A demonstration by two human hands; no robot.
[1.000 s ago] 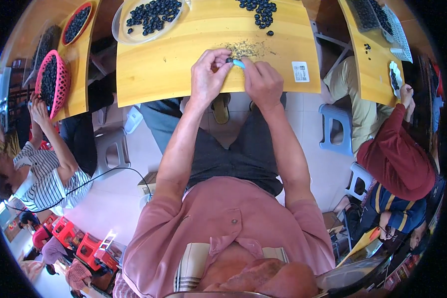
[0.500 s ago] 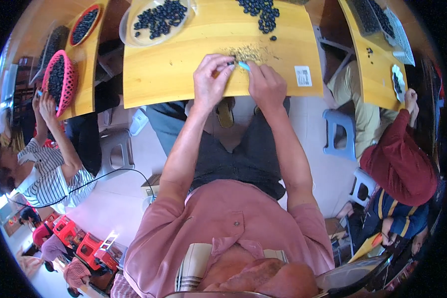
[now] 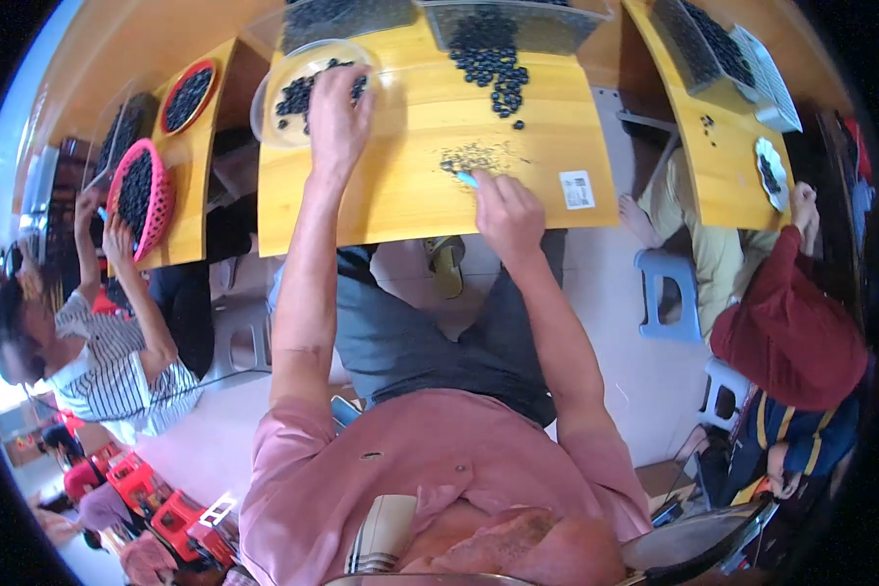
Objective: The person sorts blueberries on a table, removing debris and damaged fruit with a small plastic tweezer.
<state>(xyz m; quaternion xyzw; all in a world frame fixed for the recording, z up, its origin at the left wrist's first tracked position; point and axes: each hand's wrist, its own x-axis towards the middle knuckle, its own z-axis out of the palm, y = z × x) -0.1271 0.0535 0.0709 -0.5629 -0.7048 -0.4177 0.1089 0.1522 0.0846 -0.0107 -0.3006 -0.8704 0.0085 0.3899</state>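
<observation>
Lying in clear bowl (image 3: 298,66) by left hand (image 3: 338,115): black pieces (image 3: 299,96)

We are seeing a smooth, glossy, wooden-looking worktop (image 3: 313,220), shiny black pieces (image 3: 503,83), a clear plastic bowl (image 3: 288,78), a blue plastic-looking tool (image 3: 467,179), a smooth paper label (image 3: 576,190) and a matt cloth shirt (image 3: 439,444).

Blue tool (image 3: 467,179) in R hand (image 3: 511,212), tip unclear; round blk pcs (image 3: 298,96) in clr bowl (image 3: 291,66).
</observation>
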